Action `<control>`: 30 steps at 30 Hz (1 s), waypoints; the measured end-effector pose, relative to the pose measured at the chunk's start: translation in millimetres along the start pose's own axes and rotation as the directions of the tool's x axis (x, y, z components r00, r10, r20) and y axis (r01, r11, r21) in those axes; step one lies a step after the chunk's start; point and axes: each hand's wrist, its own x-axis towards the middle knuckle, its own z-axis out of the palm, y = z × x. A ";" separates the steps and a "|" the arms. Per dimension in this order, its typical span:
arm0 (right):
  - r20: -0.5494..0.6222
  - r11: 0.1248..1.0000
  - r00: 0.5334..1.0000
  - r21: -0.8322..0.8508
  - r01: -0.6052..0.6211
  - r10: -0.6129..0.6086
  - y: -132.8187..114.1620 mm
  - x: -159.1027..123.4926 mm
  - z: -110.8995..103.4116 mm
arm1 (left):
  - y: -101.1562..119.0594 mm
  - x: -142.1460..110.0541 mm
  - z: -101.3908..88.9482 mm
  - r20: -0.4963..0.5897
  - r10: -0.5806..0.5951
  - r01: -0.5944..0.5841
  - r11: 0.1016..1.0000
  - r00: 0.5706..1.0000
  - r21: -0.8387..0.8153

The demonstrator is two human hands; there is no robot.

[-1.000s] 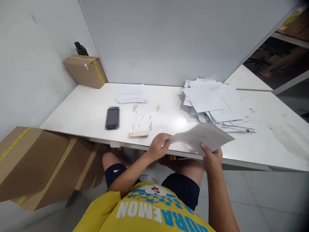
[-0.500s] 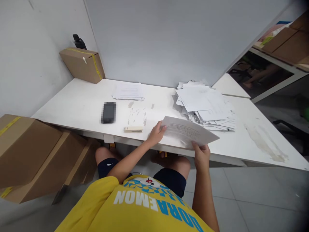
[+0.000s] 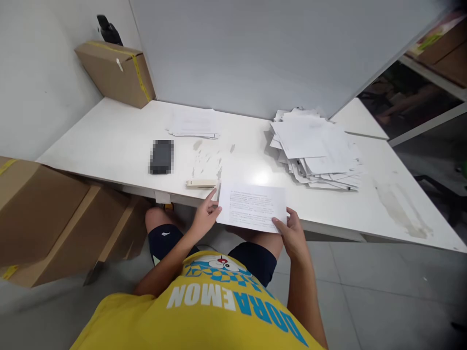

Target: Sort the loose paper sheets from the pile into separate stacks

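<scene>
Currently | printed paper (image 3: 252, 206) | between left hand (image 3: 206, 214) and right hand (image 3: 291, 230)

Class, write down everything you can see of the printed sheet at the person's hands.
The printed sheet is white, rectangular and looks like thin paper, with rows of dark print too small to read. It looks nearly flat, long side across the view, over the front edge of the white table. The right hand holds its right side, thumb on top. The left hand is at its left edge; its grip is unclear.
</scene>
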 end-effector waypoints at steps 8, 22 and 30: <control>0.000 0.999 0.999 -0.022 0.046 -0.046 8.0 14.2 12.3 | 4.8 -8.0 -38.0 -0.111 0.391 -0.275 0.796 0.914 0.540; 0.054 0.995 0.997 -0.079 0.054 -0.050 5.5 11.9 17.7 | -12.9 61.4 -34.9 0.014 0.631 -0.365 0.430 0.776 0.826; 0.065 0.995 0.997 -0.091 0.035 -0.029 0.5 11.1 21.7 | -31.8 70.1 -32.9 -0.013 0.661 -0.337 0.400 0.751 0.852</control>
